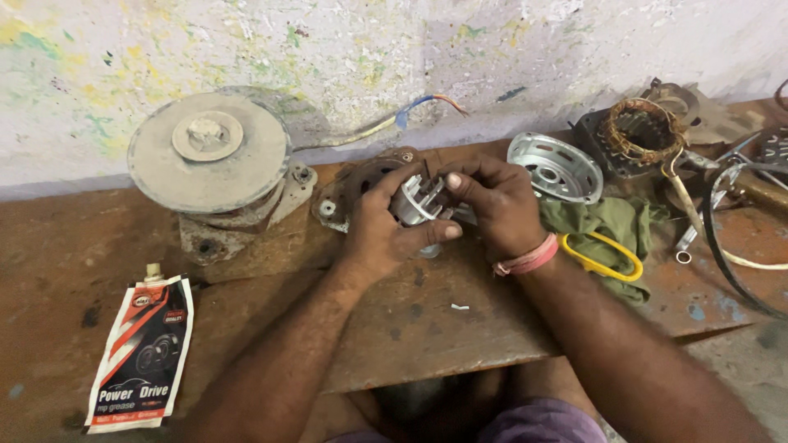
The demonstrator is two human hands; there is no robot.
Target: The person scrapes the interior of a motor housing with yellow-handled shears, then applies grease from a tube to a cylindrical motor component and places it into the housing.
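While we grip the small silver motor hub in both hands, left hand and right hand, above the tabletop, the stator winding and end cover lie apart: reassembly looks barely begun.

Light: soft, even daylight | Shadows: faint, under forearms | Glare: none | Focus: sharp centre, slight softness at edges

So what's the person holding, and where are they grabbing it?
A small silvery metal motor part. The left hand wraps its side, thumb below, while the right hand pinches its top edge with the fingertips.
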